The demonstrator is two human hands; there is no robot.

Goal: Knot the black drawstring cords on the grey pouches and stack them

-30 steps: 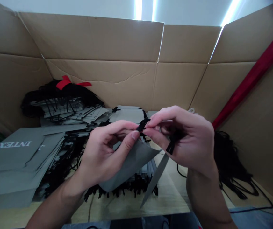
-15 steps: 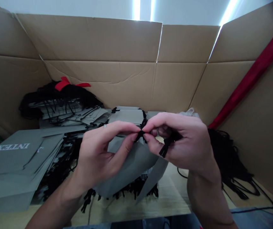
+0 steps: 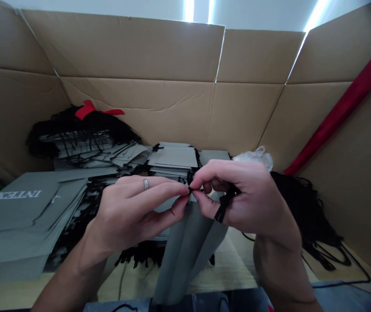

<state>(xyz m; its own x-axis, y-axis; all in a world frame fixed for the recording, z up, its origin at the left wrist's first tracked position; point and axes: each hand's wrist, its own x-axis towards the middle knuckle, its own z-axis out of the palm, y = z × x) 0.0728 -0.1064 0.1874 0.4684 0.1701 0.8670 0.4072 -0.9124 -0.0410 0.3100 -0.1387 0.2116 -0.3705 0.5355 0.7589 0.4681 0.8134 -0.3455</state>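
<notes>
I see the left hand [image 3: 140, 210] and right hand [image 3: 242, 199] pinch 1 thin black fabric cord [image 3: 190, 189]; a curved grey paper sheet [image 3: 183, 247] hangs below them.

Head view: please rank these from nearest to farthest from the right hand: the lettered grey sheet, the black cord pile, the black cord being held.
1. Black cord: in the right hand, touching it.
2. Black cord pile: on the right side, beyond the wrist.
3. Lettered grey sheet: far left, past the left hand.

Cardboard walls [image 3: 133, 47], pale tabletop [image 3: 237, 273], bright light strips [image 3: 189, 11].
</notes>
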